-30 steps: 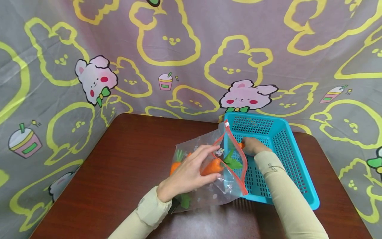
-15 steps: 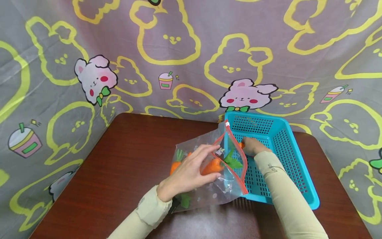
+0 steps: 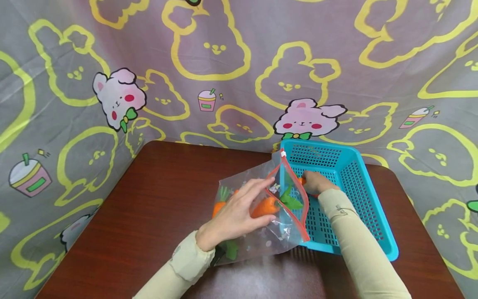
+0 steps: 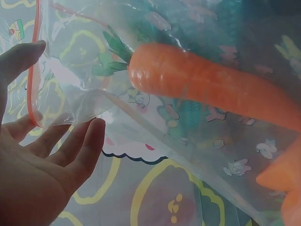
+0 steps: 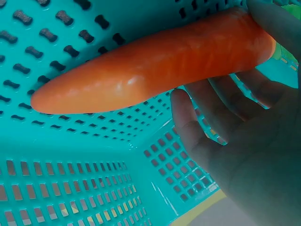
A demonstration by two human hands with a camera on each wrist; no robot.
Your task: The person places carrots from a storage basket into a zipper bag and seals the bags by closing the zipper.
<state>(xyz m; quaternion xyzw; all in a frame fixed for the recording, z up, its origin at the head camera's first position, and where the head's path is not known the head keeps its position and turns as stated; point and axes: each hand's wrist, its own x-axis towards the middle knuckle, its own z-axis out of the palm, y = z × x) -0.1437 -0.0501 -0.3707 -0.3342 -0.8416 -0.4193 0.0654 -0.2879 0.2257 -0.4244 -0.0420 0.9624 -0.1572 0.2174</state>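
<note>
My left hand (image 3: 239, 216) rests with spread fingers on a clear zip bag (image 3: 284, 243), its thumb and index finger near the red zip edge, as the left wrist view shows. Inside that bag lie a carrot (image 4: 188, 75) with green leaves and more orange pieces, partly hidden by the hand. My right hand (image 3: 318, 182) reaches down into a turquoise basket (image 3: 364, 187). It grips another carrot (image 5: 150, 70) by its thick leafy end, thumb on one side and fingers on the other; the pointed end lies over the basket's perforated surface. Most of this carrot is hidden in the head view.
A dark brown table (image 3: 157, 187) carries the bag and the basket. The bag's open mouth overlaps the basket's left rim. Behind stands a grey curtain (image 3: 239, 41) with yellow rabbit outlines, close to the table's back edge.
Both hands, the bag and the basket stay almost exactly where they were. A bit more orange shows beneath the right hand now.
</note>
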